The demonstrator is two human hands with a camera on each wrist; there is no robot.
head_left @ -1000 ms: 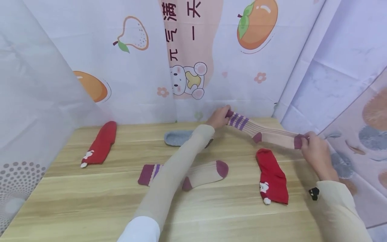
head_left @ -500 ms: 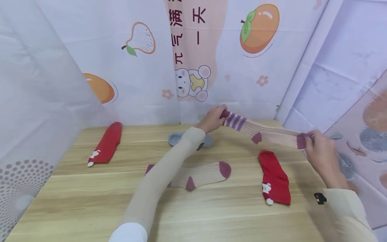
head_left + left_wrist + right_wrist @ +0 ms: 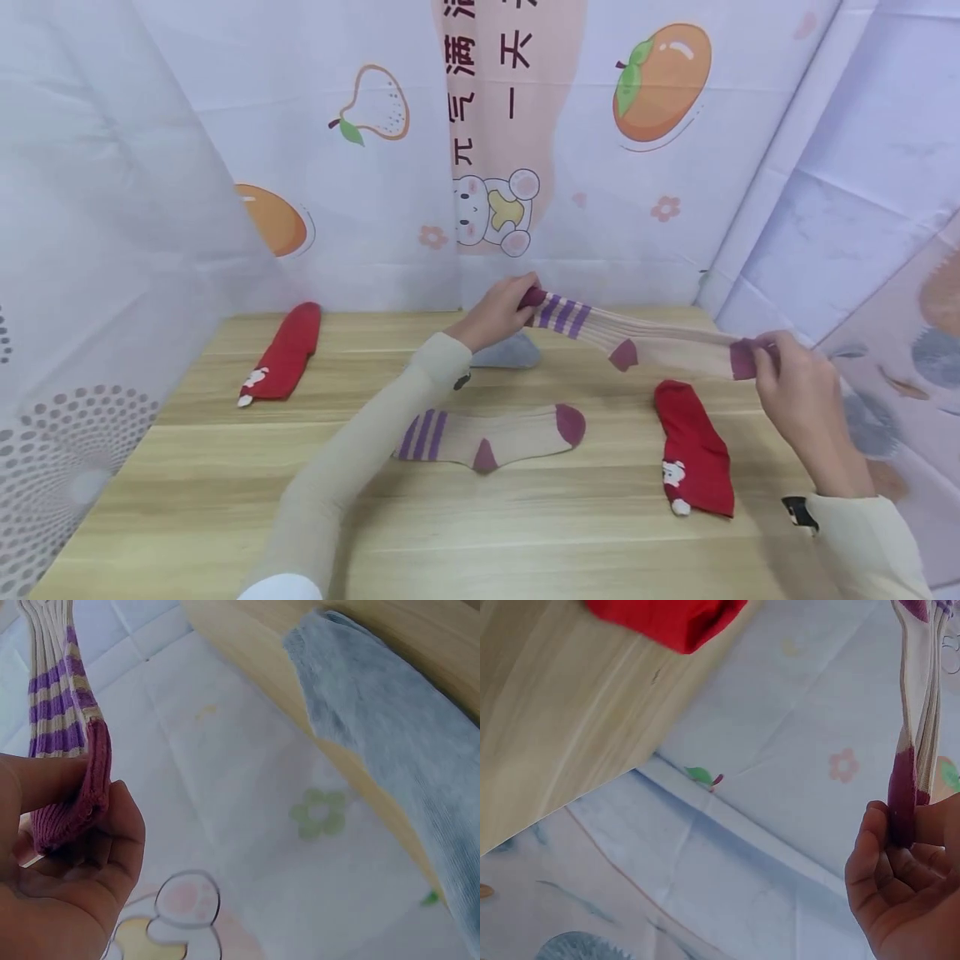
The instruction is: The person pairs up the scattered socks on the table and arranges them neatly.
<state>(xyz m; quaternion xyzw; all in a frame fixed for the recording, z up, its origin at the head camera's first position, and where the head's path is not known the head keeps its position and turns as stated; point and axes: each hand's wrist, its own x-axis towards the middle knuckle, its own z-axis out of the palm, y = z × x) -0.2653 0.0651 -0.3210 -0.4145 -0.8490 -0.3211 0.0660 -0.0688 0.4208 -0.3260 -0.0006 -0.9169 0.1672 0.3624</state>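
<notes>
A beige sock [image 3: 667, 343] with purple stripes, a maroon cuff, heel and toe is stretched in the air between both hands. My left hand [image 3: 495, 313] pinches its maroon cuff [image 3: 71, 802], thumb on one side and fingers on the other. At the far end my right hand [image 3: 802, 400] pinches the maroon toe [image 3: 904, 795]. Below lies a matching striped sock [image 3: 517, 433], flat on the table, its cuff end hidden behind the left sleeve. Behind the left hand lies a grey-blue sock [image 3: 510, 353], partly covered by that arm.
One red sock [image 3: 285, 354] with a white figure lies at the back left of the wooden table [image 3: 225, 500]. Another red sock [image 3: 693, 450] lies below the right hand. A printed curtain [image 3: 375, 200] hangs along the table's back edge.
Both hands keep their hold on the stretched sock. The left hand and cuff have drawn left, away from the right hand. The left sleeve now uncovers more of the flat striped sock.
</notes>
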